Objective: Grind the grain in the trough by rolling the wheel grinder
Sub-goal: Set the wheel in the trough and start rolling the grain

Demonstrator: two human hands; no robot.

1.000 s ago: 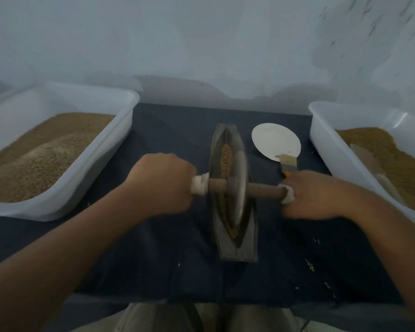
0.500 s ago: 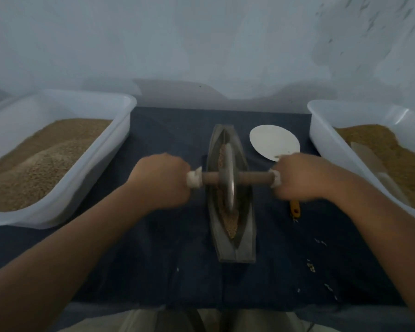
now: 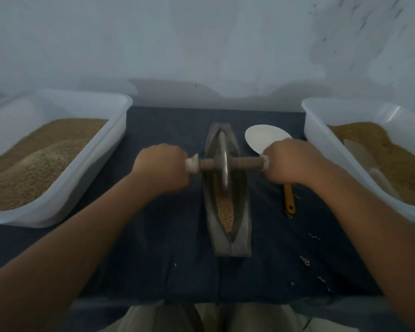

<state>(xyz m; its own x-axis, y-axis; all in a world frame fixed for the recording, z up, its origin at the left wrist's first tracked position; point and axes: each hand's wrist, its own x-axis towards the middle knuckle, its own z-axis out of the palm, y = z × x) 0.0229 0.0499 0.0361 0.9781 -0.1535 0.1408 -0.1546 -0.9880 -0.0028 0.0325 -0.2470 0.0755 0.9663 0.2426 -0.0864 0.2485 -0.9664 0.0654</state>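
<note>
Spilled kernels [image 3: 305, 260] dot the near tabletop [image 3: 153, 248]. The grain [image 3: 225, 212] heaps at the trough's [image 3: 241, 236] near end; a hard pull back could fling more out. Farther on, our left hand [image 3: 162, 167] and right hand [image 3: 290, 161] grip the wheel grinder's [image 3: 224, 164] axle ends, fingers closed round them; uneven pressure could tip it sideways.

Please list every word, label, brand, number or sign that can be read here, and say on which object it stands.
None: no text is readable.
The left tub, the right tub, the trough, the wheel grinder, the white scoop and the wall show plain surfaces without lettering; the picture is dim and slightly blurred.
</note>
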